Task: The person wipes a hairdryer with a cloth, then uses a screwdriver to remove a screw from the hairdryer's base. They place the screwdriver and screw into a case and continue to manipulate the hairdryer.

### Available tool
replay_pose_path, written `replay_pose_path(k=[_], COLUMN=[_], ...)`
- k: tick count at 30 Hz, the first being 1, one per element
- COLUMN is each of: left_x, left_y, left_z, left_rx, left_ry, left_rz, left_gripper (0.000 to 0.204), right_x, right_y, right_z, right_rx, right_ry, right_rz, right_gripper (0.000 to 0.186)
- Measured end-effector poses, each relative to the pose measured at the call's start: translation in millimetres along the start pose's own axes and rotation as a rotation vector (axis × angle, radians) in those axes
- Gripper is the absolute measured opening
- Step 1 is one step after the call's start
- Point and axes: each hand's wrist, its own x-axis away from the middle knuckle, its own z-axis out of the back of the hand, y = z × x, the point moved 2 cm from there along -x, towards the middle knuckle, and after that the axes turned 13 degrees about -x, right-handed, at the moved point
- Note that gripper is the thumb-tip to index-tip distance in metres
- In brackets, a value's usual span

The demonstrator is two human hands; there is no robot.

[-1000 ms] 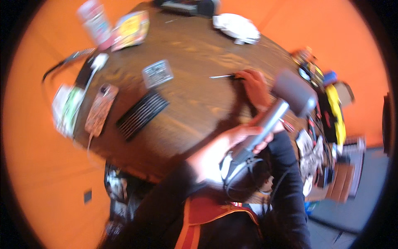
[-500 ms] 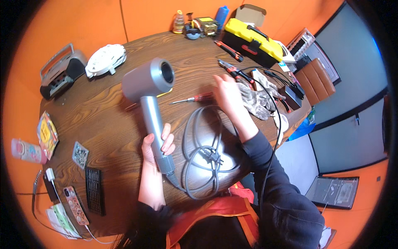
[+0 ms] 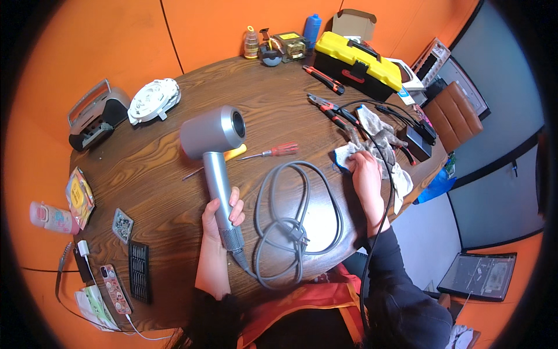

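Observation:
My left hand (image 3: 211, 218) is wrapped round the handle of a silver-grey hair dryer (image 3: 210, 134), holding it upright above the table with its round nozzle turned to the right. A grey power cord (image 3: 275, 174) runs from the handle's lower end and lies in loops, its plug among them. At the right, my right hand (image 3: 367, 175) is closed on the pale cuff of a soiled work glove (image 3: 376, 131); part of the fingers is hidden. A screwdriver with a clear red handle (image 3: 282, 150) lies beyond the cord. Partly behind the hair dryer is a yellow-handled screwdriver (image 3: 236, 152).
Pliers (image 3: 332, 110), a utility knife (image 3: 323, 79) and a yellow-black toolbox (image 3: 356, 68) lie at the far right. A black adapter (image 3: 416, 143) sits by the gloves; its cable crosses my right arm. A radio (image 3: 100, 116), screw box (image 3: 122, 225) and bit case (image 3: 139, 272) are left.
My right hand has moved right and nearer, from beside the red screwdriver to the glove, and closed on its cuff. The glove is bunched up. The left hand still holds the hair dryer.

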Motion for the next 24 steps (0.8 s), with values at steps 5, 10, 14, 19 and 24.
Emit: replay_pose_path(k=[5, 10, 14, 19, 24], left_x=[-2, -3, -3, -2, -2], left_y=[0, -2, -4, -1, 1], left_z=[3, 4, 4, 3, 4], left_rx=[0.013, 0.004, 0.040, 0.074, 0.154], left_ry=[-0.009, 0.073, 0.116, 0.107, 0.106], left_rz=[-0.014, -0.021, -0.022, -0.037, -0.057], left_gripper=[0.039, 0.037, 0.036, 0.035, 0.036], right_x=[13, 6, -51, -176, -234], right_y=[-10, -31, -41, -10, 16], right_z=[-18, -22, -39, -80, -104], right_rx=[0.058, -0.121, -0.321, 0.137, 0.186], right_ry=[0.050, 0.108, 0.032, -0.142, -0.386], right_rz=[-0.003, 0.256, 0.351, 0.043, 0.033], right_gripper=[0.033, 0.036, 0.038, 0.030, 0.016])
